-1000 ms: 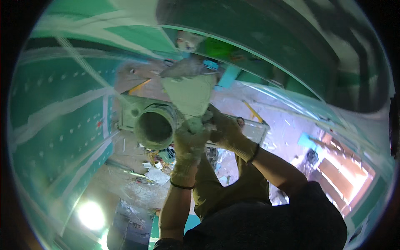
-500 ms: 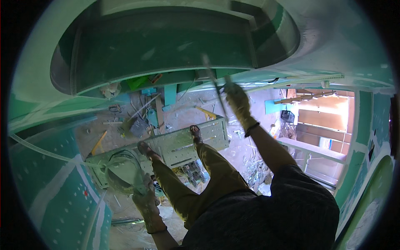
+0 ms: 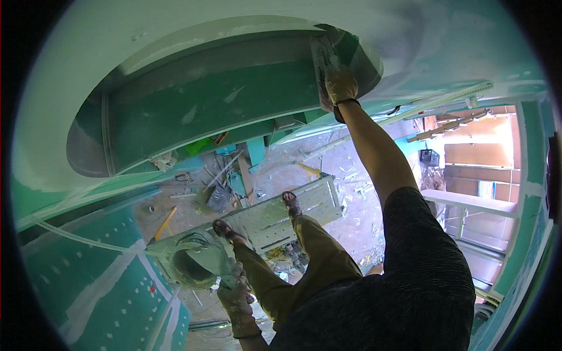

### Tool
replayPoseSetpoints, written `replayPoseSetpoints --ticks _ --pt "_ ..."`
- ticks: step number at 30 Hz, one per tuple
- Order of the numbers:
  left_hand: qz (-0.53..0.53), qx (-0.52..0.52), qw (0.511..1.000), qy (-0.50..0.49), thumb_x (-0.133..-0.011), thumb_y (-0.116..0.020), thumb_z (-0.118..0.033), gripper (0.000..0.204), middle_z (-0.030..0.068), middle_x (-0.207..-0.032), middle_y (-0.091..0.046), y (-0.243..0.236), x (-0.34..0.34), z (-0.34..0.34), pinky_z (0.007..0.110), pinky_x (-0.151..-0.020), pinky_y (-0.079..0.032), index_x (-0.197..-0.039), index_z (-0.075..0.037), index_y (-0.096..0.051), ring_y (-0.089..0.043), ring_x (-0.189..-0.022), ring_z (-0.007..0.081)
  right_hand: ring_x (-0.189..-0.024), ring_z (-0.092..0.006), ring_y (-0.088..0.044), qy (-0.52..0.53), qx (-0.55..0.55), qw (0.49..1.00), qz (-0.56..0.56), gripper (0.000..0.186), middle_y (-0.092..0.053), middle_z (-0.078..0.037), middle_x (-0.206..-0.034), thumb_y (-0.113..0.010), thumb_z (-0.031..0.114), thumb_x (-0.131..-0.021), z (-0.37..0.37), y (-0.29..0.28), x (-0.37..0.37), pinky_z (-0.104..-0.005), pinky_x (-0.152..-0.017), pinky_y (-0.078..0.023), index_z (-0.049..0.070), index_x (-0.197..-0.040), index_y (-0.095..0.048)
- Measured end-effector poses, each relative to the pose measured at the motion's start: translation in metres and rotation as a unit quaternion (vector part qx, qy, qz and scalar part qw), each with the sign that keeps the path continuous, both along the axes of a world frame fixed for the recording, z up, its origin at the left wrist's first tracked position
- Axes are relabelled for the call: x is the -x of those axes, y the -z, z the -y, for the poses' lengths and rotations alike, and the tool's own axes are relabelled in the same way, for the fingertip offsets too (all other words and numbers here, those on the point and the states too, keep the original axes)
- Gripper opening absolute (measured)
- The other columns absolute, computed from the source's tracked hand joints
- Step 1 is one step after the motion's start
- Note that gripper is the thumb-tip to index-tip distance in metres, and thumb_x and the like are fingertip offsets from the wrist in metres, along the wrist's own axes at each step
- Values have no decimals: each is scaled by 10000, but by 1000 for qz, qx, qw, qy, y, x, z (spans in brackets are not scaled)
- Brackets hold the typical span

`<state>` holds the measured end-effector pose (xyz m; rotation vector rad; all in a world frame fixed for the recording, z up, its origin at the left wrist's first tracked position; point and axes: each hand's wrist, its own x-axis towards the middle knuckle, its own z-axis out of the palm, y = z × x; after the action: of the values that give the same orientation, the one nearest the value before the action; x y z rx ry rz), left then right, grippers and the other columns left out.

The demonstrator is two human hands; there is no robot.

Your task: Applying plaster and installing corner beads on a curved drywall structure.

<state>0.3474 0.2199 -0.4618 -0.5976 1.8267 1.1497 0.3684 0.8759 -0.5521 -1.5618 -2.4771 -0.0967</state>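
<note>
My gloved right hand (image 3: 341,85) is reached far up and closed around the handle of a plastering trowel (image 3: 321,70). The trowel's long blade lies at the right end of a curved recess (image 3: 222,99) lined with dark green board, seemingly against its inner face. Low on the left, my gloved left hand (image 3: 236,299) is closed on a flat, putty-smeared tool (image 3: 229,282), whose exact kind is unclear. Next to that hand, a whitish bucket (image 3: 175,266) stands open on the work platform, its inside coated with compound.
I stand in sandals on a narrow metal work platform (image 3: 275,219) above a floor (image 3: 357,175) littered with scraps. Taped green plasterboard (image 3: 88,281) rises on the left. A black crate (image 3: 429,157) sits at the right near a bright opening. Pale strips run along the wall.
My right hand has swung up with the trowel, from below the recess into its right end. The left hand stays by the bucket. The whole view has shifted.
</note>
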Motion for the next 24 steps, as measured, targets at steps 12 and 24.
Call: replayPoseSetpoints --ticks 12,24 --pt "-34 -53 997 -39 -857 -709 -16 479 116 -1063 -787 -12 -7 -21 240 -395 -349 -1336 -24 -708 -521 -494 63 -1208 -437 -679 77 60 995 10 546 -703 -235 -1277 -513 571 -1036 -12 -6 24 -522 -1051 -533 105 -1319 -542" --pt "-48 -77 995 -34 -856 -650 7 478 89 -1079 -783 -6 5 -26 210 -378 -306 -1329 -30 -716 -475 -476 29 -1309 -396 -628 36 105 989 95 452 -636 -198 -1424 -478 402 -1070 -43 -5 29 -525 -1096 -516 111 -1368 -655"
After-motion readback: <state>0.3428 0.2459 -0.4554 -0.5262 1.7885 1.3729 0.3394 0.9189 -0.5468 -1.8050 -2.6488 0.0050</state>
